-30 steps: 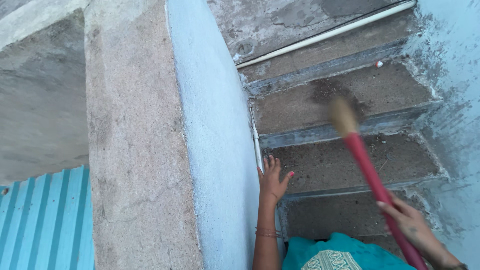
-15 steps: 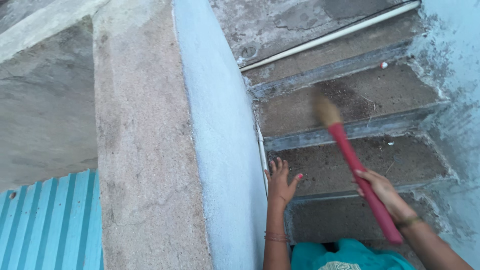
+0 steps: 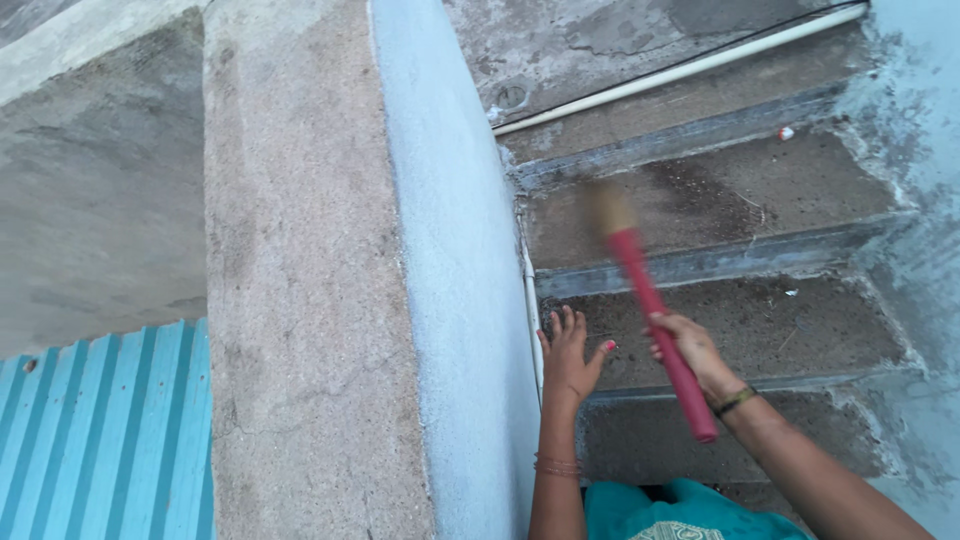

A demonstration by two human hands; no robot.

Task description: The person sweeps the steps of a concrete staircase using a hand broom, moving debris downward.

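While the right hand [image 3: 690, 350] is clamped on the red broom handle [image 3: 655, 310], short strokes suit the dusty step [image 3: 740, 195]; the left hand [image 3: 570, 360], fingers spread, braces flat against the wall [image 3: 450, 300].

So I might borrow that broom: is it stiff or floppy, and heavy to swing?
The broom probably feels light: the right hand swings it alone, gripping mid-handle. The red handle looks straight and rigid, so likely stiff there. The straw-coloured head is blurred, so I can't tell how much its bristles give. The left hand is spread flat by the wall.
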